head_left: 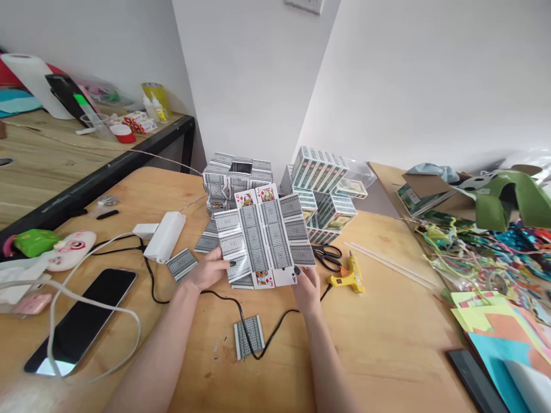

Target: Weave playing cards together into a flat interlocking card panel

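Both hands hold up one panel of joined playing cards, mostly grey patterned backs, with a few faces showing at its top and bottom edges. My left hand grips the panel's lower left side, thumb on the front. At the lower right corner, my right hand pinches it the same way. Behind the panel stands a box-like structure of cards with a square opening on top. Stacked card boxes rise to the right. Loose folded cards lie on the table, one piece between my forearms.
Black scissors and a yellow glue gun lie right of the panel, its black cable crossing the front. Clear sticks lie farther right. A phone, white cable and power strip are left. Coloured paper is at right.
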The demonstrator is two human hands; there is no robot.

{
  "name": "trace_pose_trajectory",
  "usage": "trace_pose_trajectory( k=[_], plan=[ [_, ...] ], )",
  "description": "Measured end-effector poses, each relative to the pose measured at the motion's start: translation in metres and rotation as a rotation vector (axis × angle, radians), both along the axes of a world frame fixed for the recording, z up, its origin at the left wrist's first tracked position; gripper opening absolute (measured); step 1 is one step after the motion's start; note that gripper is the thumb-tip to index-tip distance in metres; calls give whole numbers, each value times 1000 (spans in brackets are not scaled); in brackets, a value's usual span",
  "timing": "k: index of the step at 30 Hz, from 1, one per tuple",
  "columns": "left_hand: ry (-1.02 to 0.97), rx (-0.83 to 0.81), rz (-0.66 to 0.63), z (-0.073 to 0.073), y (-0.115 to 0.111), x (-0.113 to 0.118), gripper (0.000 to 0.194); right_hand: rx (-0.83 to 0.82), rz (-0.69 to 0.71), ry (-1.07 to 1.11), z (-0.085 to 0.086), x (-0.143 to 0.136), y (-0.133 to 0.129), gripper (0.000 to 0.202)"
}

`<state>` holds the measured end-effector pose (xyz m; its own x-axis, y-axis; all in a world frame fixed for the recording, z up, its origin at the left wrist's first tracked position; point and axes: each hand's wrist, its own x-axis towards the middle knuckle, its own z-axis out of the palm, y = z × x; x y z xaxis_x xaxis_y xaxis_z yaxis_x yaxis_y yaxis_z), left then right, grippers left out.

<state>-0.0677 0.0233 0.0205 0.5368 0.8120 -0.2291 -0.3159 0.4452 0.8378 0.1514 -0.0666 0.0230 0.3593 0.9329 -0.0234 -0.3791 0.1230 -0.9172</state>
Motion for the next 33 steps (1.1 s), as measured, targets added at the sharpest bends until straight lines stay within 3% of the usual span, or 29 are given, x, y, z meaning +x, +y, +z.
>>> trace_pose_trajectory(
  k=[7, 13, 20, 23, 27, 33],
  plan=[
    [294, 82, 198, -1, 1, 17, 55, -221, 43, -300, -3, 2, 0, 25],
    [433, 103, 229, -2, 1, 20, 57, -262, 45, -279, -8, -6, 2, 24],
    [447, 113, 210, -3, 1, 20, 49, -283, 38, -300, -11, -6, 4, 30],
    [423, 109, 193, 0, 1, 20, 50, -249, 141, -301, -6, -6, 1, 28],
    [379, 55, 132, 5, 0, 10, 46, -217, 390, -137, -4, 1, -8, 44],
    [377, -121, 25, 8, -3, -15, 44, -164, 425, 149, 0, 22, -13, 79]
  ],
)
